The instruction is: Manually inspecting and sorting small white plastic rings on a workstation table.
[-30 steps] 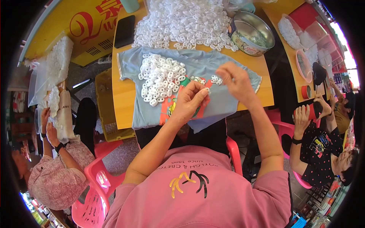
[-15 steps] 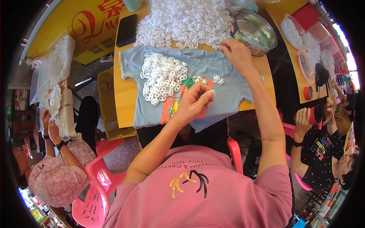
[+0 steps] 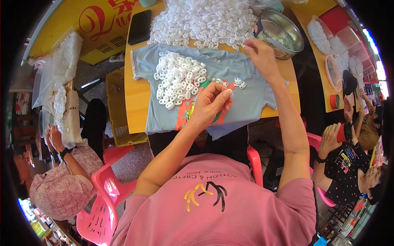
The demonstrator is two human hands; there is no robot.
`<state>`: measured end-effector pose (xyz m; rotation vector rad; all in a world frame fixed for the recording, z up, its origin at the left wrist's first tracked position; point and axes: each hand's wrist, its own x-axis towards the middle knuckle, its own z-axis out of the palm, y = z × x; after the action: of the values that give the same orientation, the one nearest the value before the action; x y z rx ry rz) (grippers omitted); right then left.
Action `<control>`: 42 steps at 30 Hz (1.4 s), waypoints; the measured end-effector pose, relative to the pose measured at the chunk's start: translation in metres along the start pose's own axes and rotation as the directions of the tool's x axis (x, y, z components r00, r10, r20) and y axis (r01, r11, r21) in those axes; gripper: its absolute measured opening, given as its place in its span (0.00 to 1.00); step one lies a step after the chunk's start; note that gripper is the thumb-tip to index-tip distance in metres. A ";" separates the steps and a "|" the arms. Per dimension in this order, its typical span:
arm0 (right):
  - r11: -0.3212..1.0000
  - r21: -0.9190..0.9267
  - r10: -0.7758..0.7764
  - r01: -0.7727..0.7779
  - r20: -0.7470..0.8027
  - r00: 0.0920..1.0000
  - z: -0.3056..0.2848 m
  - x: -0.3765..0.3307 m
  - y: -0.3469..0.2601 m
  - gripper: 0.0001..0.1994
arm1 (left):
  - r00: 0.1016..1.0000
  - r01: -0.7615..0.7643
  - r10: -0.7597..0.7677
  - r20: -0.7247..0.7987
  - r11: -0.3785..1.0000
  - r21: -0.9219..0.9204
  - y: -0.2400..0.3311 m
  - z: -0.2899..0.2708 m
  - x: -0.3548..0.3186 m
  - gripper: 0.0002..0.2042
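Note:
My left hand [image 3: 209, 105] is closed in a pinch over the shirt's print, a small white two-holed plastic piece [image 3: 230, 92] at its fingertips. Higher and to the right, my right hand [image 3: 262, 59] has thumb and forefinger drawn together near the shirt's far edge. Whatever they hold is too fine to make out. Beneath both hands a light blue T-shirt [image 3: 162, 123] with a colourful print lies spread on the wooden table [image 3: 137, 98]. A heap of white two-holed pieces [image 3: 180, 78] rests on its left part, and several more pieces [image 3: 239, 83] lie right of my left hand.
A large pile of white pieces [image 3: 201, 22] covers the table's far side. The round metal tin [image 3: 283, 30] at far right holds small thin bits; a black phone [image 3: 140, 27] lies far left. People work at both sides, near a yellow crate [image 3: 119, 110] and pink chairs [image 3: 104, 197].
My right hand has shifted slightly right and away, and its fingers have changed pose. My left hand stays over the print, its pinch slightly turned. The whole view has moved a little.

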<state>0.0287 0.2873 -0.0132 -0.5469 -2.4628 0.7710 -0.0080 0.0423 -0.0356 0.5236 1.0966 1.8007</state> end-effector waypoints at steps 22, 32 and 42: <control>0.317 0.823 0.295 -0.472 0.387 0.873 0.008 -0.102 -0.082 0.14 | 0.987 -0.145 0.132 -0.095 0.979 -0.142 -0.005 -0.003 0.008 0.06; 0.640 0.707 0.233 -0.302 0.195 0.953 0.007 -0.100 -0.092 0.12 | 0.988 -0.121 0.108 -0.109 0.985 -0.121 -0.005 -0.002 0.007 0.07; 0.548 0.738 0.277 -0.394 0.284 0.918 0.006 -0.100 -0.088 0.13 | 0.987 -0.125 0.111 -0.120 0.985 -0.118 -0.003 -0.002 0.006 0.08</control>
<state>0.0854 0.1682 0.0029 -0.6224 -1.8208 1.9739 -0.0109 0.0476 -0.0402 0.4231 1.0391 2.0094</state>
